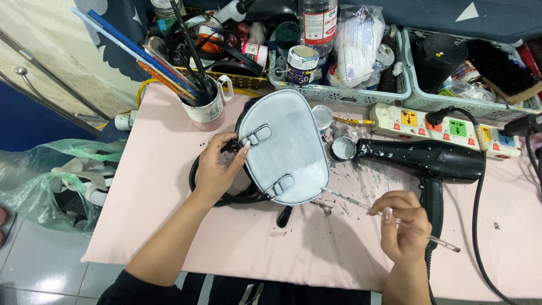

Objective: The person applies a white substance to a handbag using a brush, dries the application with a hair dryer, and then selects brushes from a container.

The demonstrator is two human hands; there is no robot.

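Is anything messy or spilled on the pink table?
Yes. Dark paint specks and smears dot the pink table between the white-painted handbag and the black hair dryer, whose barrel is spattered with white. Two open paint lids lie there too. Nothing looks broken.

Handbag (288, 144) left of hair dryer (429, 161)

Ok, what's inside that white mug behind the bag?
The white mug holds a bundle of paintbrushes, with blue, orange and black handles slanting out over its rim. Their bristle ends and the mug's bottom are hidden by its wall and the crowded handles.
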